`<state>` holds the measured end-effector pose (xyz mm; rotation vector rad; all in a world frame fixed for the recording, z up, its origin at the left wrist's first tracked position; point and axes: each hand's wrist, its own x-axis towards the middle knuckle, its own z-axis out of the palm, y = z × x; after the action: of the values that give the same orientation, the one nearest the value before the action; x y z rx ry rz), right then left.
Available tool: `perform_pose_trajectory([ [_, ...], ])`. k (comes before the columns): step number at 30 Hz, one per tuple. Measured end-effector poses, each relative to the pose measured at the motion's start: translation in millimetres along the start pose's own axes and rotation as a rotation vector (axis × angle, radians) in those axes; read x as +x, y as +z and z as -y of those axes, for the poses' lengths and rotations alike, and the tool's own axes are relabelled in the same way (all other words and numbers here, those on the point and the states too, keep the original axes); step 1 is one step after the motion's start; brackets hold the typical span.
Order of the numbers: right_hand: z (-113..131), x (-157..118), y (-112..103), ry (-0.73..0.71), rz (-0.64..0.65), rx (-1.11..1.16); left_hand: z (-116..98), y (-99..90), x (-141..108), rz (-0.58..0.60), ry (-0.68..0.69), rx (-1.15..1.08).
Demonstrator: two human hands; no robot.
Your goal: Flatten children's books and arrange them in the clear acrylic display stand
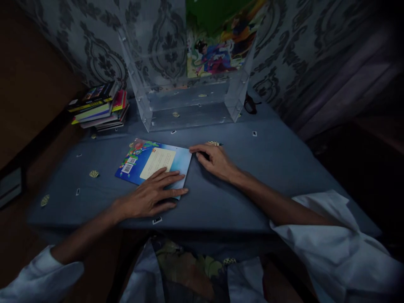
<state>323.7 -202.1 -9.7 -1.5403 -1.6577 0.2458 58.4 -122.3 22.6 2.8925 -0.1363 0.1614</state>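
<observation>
Nearby, tabletop edge (214, 229), left hand (153, 193) on book (159, 162)

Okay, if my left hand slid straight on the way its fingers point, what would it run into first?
Your left hand lies on the book, fingers aimed across the tabletop; it would probably meet your right hand, near the wrist, if both are level.

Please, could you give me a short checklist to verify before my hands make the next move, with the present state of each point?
1. Left hand resting on the blue book: ok.
2. Blue book closed, barcode side up: ok.
3. Right hand at the book's far right corner: ok.
4. Firm grip by the right hand: cannot tell.
5. Clear rack upright beyond the book: ok.
6. Book pile neatly aligned: not ok, edges stick out unevenly.
</observation>
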Motion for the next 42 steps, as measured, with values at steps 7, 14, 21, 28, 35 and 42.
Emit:
perform_pose_trajectory([
  [7, 2.9, -0.4, -2.9, 0.001, 0.006, -0.024, -0.8, 9.0, 6.9, -0.036, -0.041, 0.090],
  [14, 3.2, -0.1, -2.6, -0.030, -0.002, -0.008, 1.8, 30.5, 40.3, -0.113, -0.175, 0.156],
  [21, 5.7, -0.8, -4.4, -0.052, 0.017, -0.021, 6.4, 26.2, 45.4, -0.179, -0.185, 0.065],
  [28, 1.1, -2.8, -2.4, -0.121, 0.004, -0.040, 74.7, -3.2, -13.2, -0.237, -0.451, 0.033],
  [35, 28.4, 2.9, 4.3, -0.232, 0.065, -0.084, 140.3, -28.8, -41.1, -0.300, -0.524, -0.123],
  [42, 104.5, 27.1, 65.3, -0.482, 0.523, 0.021, 164.4, -29.1, -37.9, -0.429, -0.544, -0.397],
])
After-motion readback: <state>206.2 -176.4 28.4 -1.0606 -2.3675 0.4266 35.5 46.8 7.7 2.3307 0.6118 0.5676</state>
